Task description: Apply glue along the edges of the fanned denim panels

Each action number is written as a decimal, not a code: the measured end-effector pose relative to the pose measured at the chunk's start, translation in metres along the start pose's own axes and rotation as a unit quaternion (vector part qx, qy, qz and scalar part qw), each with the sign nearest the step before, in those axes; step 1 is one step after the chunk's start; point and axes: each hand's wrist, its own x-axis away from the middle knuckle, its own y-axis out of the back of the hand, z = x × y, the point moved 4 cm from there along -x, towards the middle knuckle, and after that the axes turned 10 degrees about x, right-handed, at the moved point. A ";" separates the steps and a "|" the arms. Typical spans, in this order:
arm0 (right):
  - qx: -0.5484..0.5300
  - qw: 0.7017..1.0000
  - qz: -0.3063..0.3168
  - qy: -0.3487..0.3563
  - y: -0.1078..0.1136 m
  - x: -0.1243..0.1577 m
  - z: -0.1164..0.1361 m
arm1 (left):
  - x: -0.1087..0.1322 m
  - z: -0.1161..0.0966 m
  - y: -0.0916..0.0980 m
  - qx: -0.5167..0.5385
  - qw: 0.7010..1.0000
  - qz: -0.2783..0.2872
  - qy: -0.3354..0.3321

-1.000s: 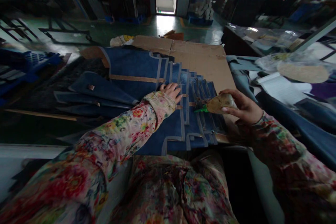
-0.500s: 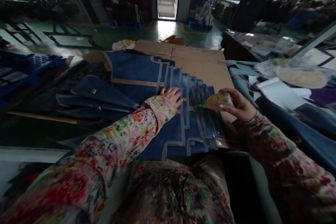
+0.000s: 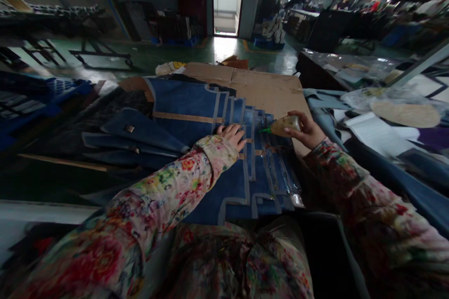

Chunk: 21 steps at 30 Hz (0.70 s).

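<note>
Moved farther up the fanned blue fabric pieces (image 3: 185, 98), the right hand (image 3: 308, 131) grips a tan squeeze bottle (image 3: 286, 126), green nozzle down at the cloth. The left hand (image 3: 231, 134) lies open and flat on the pieces atop the cardboard-covered tabletop (image 3: 273, 88).

The stacked fabric pieces (image 3: 196, 103) are deep blue with pale grey borders (the grey follows each stepped edge) and a tan band. The squeeze bottle (image 3: 285, 126) is yellow-brown, its nozzle (image 3: 265, 130) green. The cardboard sheet (image 3: 270, 88) at the bench's far edge is plain brown. The sleeves (image 3: 182, 173) show red-and-green florals.
</note>
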 end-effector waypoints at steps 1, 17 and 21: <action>-0.003 1.000 -0.005 0.000 -0.002 -0.003 -0.003 | 0.000 0.000 0.000 0.000 1.000 0.000 0.001; -0.080 0.987 0.001 -0.136 -0.005 -0.017 -0.011 | 0.001 -0.001 0.004 0.002 1.000 0.008 -0.006; -0.124 0.978 -0.014 -0.169 -0.001 -0.023 -0.007 | -0.001 0.000 0.002 0.005 1.000 0.011 0.007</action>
